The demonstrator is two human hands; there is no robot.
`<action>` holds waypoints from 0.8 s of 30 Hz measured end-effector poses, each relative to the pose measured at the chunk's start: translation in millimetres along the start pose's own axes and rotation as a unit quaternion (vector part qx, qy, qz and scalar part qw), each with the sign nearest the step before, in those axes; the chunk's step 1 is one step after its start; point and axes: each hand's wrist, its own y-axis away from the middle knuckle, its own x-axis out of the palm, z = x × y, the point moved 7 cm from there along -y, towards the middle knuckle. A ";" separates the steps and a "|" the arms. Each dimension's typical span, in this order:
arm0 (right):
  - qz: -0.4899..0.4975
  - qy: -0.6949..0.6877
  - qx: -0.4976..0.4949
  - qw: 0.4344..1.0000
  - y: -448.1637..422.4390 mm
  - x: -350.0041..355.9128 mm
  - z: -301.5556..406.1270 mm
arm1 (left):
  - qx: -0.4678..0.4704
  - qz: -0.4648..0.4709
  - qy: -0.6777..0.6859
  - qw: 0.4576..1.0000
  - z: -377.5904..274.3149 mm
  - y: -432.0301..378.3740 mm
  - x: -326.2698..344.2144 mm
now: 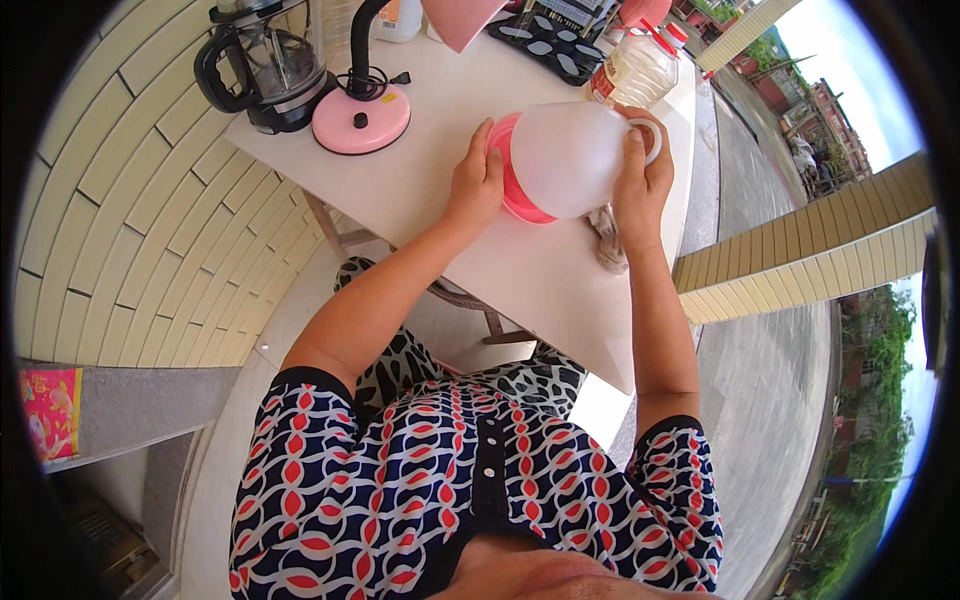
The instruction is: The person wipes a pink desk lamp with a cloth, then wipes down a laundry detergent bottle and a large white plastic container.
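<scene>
My left hand [478, 184] grips the side of a round pink plastic bowl or base [525, 196]. Against it rests a milky white, rounded plastic vessel [566, 161], tilted on its side and hiding much of the pink piece. Whether the two are joined cannot be seen. On the right, my right hand [643, 187] grasps the white vessel by its end, beside a white ring handle [654, 142]. Both pieces are over the pale tabletop [420, 187]. A crumpled greyish-brown cloth [609, 244] lies just below, next to my right wrist.
At the far left stand a blender jug [281, 67] and a pink desk lamp [361, 120] with a coiled cord. Behind the hands are a black tray [551, 45] and a clear plastic jug [637, 71] with a red cap. A wooden stool [469, 300] is partly under the table.
</scene>
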 end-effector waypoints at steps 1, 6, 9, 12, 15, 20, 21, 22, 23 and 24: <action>-0.007 0.011 -0.007 1.000 0.6 -0.1 -0.3 | -0.002 -0.001 -0.015 1.000 -1.7 1.3 0.2; -0.025 0.044 -0.081 0.995 1.6 6.1 9.9 | 0.018 -0.024 0.014 0.999 5.4 -2.1 -3.5; -0.038 -0.004 0.060 0.997 -8.8 -1.5 -26.1 | 0.014 -0.020 0.011 1.000 6.5 0.4 -2.8; -0.077 -0.021 0.022 0.997 -9.4 -1.5 -33.1 | 0.028 -0.039 0.005 0.999 -4.6 2.4 -4.8; -0.107 -0.026 0.022 0.994 -7.5 1.2 -34.9 | 0.050 -0.069 -0.003 0.996 -19.9 4.0 -12.3; -0.052 -0.040 -0.018 0.998 -8.6 8.9 -22.3 | 0.073 -0.088 0.003 0.993 -15.5 1.1 -19.2; -0.027 -0.039 -0.020 0.999 -8.5 8.1 -14.8 | 0.069 -0.089 0.012 0.994 -10.7 1.0 -17.0; 0.003 -0.031 -0.036 0.999 -7.7 9.6 -6.9 | 0.065 -0.088 0.020 0.994 -5.8 0.4 -14.6; 0.033 -0.023 -0.052 0.998 -6.4 11.2 0.6 | 0.010 -0.048 0.081 0.996 7.1 -3.6 -9.1; 0.061 -0.017 -0.068 0.996 -4.1 12.9 8.1 | -0.043 -0.007 0.138 0.989 17.9 -8.0 -5.5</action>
